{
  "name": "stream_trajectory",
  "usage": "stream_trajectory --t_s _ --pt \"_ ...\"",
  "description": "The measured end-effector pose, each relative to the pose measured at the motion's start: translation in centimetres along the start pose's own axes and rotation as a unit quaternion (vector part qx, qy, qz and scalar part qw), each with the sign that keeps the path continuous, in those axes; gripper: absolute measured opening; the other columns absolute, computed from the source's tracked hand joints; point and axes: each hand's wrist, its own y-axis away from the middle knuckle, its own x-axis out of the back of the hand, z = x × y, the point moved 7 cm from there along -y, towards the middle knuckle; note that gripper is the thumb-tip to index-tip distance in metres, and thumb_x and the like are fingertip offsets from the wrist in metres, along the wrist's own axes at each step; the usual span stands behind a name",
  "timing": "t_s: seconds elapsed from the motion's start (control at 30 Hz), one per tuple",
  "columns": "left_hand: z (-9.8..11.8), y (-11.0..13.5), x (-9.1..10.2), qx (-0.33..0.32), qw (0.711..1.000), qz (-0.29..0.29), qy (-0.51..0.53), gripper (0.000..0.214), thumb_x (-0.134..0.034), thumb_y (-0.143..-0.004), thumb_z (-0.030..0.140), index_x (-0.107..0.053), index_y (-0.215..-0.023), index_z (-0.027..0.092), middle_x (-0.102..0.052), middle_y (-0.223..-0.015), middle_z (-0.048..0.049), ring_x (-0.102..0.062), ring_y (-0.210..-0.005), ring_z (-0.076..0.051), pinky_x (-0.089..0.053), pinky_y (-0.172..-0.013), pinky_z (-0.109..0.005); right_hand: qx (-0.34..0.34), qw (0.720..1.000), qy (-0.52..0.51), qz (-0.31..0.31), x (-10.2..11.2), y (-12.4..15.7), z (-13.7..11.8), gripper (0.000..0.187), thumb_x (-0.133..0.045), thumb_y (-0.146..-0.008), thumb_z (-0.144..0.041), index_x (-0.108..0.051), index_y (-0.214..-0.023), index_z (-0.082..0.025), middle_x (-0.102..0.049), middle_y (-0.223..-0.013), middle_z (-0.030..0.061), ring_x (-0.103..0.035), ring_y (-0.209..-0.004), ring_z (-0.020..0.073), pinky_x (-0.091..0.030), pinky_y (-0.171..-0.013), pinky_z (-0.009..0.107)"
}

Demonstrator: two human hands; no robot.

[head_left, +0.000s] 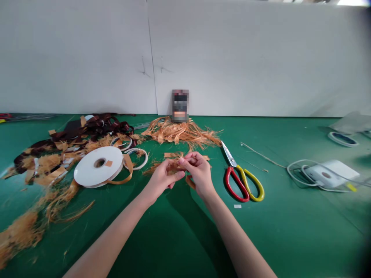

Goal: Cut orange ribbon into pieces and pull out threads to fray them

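My left hand (162,178) and my right hand (199,173) meet above the green table (290,231), fingers pinched together on a short orange-brown ribbon piece (177,165). The ribbon runs between both hands and a loop of it hangs below my right palm. A heap of frayed orange ribbon strands (181,133) lies just behind the hands. Scissors (242,178) with one red and one yellow handle rest closed to the right of my right hand.
A white tape reel (98,166) trailing brown ribbon and two small empty rings (138,157) lie left of the hands. Dark brown ribbon (92,127) and orange scraps cover the far left. A white device with coiled cable (324,174) sits at right, a white wall behind.
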Motion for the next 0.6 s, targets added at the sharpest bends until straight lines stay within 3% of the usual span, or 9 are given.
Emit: stream_trajectory --t_s 0.1,0.2,0.33,0.6 --pt "-0.3 0.0 0.1 0.001 1.0 0.002 -0.009 0.038 -0.07 -0.074 0.043 -0.061 -0.098 0.015 -0.053 -0.069 0.0033 -0.034 -0.043 -0.004 -0.021 -0.044 -0.025 -0.013 1.0 -0.017 -0.007 -0.2 0.0 0.3 0.028 -0.081 -0.064 -0.033 -0.057 -0.072 -0.02 -0.064 -0.059 -0.0057 -0.06 -0.054 0.0081 -0.049 -0.054 0.019" --pt "-0.4 -0.2 1.2 -0.004 0.999 0.036 -0.013 0.032 -0.068 -0.076 0.043 -0.066 -0.084 0.012 -0.051 -0.064 0.0022 -0.031 -0.046 -0.005 -0.02 -0.048 -0.026 -0.033 0.999 -0.028 -0.019 -0.2 -0.1 0.5 0.028 -0.08 -0.065 -0.033 -0.06 -0.079 -0.02 -0.071 -0.066 -0.002 -0.066 -0.059 0.0118 -0.055 -0.06 0.024" --pt "-0.5 -0.3 1.8 -0.013 0.999 0.048 -0.011 0.032 -0.067 -0.077 0.044 -0.068 -0.083 0.014 -0.05 -0.062 0.0022 -0.03 -0.048 -0.006 -0.02 -0.05 -0.026 -0.054 0.997 -0.037 -0.035 -0.1 -0.3 0.8 0.039 -0.084 -0.058 -0.025 -0.061 -0.089 -0.019 -0.075 -0.076 0.0014 -0.07 -0.067 0.0154 -0.058 -0.066 0.028" --pt "-1.3 -0.3 1.4 0.049 0.997 0.021 -0.048 0.035 -0.069 -0.072 0.048 -0.069 -0.083 0.015 -0.058 -0.069 -0.0002 -0.032 -0.05 -0.008 -0.019 -0.049 -0.025 -0.009 0.999 -0.03 0.037 1.5 -0.9 1.0 0.039 -0.082 -0.06 -0.021 -0.058 -0.091 -0.021 -0.075 -0.081 -0.0006 -0.071 -0.076 0.0146 -0.056 -0.075 0.029"
